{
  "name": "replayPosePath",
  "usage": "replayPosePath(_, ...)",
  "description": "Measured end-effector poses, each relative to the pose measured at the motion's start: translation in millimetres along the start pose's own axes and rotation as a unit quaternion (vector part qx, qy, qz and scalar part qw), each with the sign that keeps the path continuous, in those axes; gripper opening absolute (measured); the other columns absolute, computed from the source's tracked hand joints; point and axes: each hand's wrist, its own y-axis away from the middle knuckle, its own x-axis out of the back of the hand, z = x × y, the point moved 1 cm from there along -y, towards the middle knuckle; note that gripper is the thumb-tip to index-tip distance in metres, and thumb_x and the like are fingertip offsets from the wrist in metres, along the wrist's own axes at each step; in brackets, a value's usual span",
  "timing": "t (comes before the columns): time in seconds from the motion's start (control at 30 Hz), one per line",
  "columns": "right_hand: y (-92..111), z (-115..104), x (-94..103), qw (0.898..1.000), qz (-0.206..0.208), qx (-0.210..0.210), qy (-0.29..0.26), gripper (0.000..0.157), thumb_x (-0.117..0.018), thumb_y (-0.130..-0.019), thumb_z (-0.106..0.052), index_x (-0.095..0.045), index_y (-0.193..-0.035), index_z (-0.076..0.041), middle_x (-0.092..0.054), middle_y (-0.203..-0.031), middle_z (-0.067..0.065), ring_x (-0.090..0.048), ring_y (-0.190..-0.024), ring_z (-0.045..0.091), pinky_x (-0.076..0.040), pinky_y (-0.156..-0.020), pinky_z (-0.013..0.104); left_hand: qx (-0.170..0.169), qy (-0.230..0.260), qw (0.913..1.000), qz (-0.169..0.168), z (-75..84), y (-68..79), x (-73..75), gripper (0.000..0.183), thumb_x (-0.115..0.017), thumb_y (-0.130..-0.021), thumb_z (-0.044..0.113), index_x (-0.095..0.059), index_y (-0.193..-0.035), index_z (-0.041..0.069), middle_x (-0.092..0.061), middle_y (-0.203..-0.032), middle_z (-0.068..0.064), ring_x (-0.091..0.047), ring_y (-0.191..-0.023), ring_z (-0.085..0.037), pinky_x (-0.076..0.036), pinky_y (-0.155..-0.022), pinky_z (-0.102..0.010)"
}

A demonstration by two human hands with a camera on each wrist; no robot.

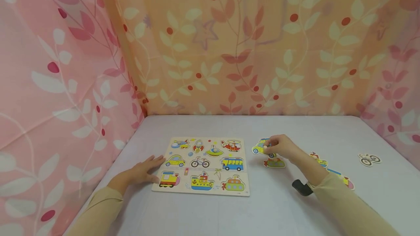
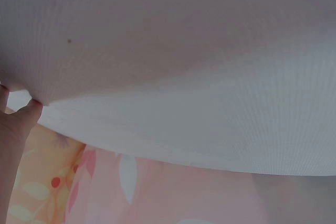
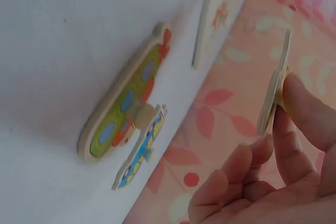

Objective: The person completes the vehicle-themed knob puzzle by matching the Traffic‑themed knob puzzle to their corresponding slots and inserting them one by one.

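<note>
My right hand (image 1: 283,145) pinches a yellow car piece (image 1: 257,148) by its small knob, above the table to the right of the puzzle board (image 1: 247,192). In the right wrist view the held piece is seen edge-on between thumb and fingertip. A green submarine piece (image 3: 123,103) with a knob lies just below that hand, and a blue bus piece (image 3: 137,158) shows behind it. My left hand (image 1: 142,171) rests at the board's left edge with its fingers extended; the left wrist view catches only part of it. Car, bicycle and bus pictures fill the board's middle row.
Under and beside the right forearm lie a boat piece (image 1: 319,160) and a train piece (image 1: 344,180), partly covered. A bicycle piece (image 1: 369,159) lies farther right. A black object (image 1: 302,187) sticks out by the right wrist. Patterned cloth (image 1: 249,46) stands behind the table.
</note>
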Motion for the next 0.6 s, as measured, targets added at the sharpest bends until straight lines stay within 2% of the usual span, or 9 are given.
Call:
replayPosePath(0.23, -7, -5, -18.9, 1.000, 0.021, 0.007, 0.006, 0.016, -0.073, -0.082, -0.009, -0.068, -0.094, 0.000, -0.049, -0.090, 0.010, -0.046, -0.087, 0.026, -0.044, -0.062, 0.031, 0.013, 0.006, 0.9999, 0.002, 1.3, 0.7, -0.2, 0.087, -0.079, -0.077, 0.036, -0.037, -0.151, 0.019, -0.026, -0.159, -0.010, -0.007, -0.145, -0.042, -0.008, -0.106, -0.072)
replayPosePath(0.43, -12, -14, -34.3, 0.999, 0.033, 0.014, 0.022, 0.017, -0.075, -0.081, -0.012, -0.070, -0.093, -0.002, -0.049, -0.087, 0.010, -0.045, -0.087, 0.026, -0.038, -0.064, 0.031, 0.008, 0.004, 1.0000, 0.000, 0.0, -1.1, 0.2, 0.088, -0.078, -0.077, 0.038, -0.036, -0.151, 0.018, -0.025, -0.159, -0.011, -0.006, -0.145, -0.042, -0.006, -0.107, -0.072)
replayPosePath(0.6, -17, -21, -47.5, 0.999, 0.033, 0.016, 0.015, 0.013, -0.076, -0.081, -0.011, -0.070, -0.089, -0.003, -0.048, -0.085, 0.008, -0.044, -0.086, 0.024, -0.035, -0.063, 0.031, 0.007, 0.000, 1.0000, 0.000, -0.6, -1.8, -0.2, 0.088, -0.078, -0.077, 0.038, -0.036, -0.151, 0.017, -0.025, -0.159, -0.011, -0.006, -0.145, -0.042, -0.007, -0.107, -0.072)
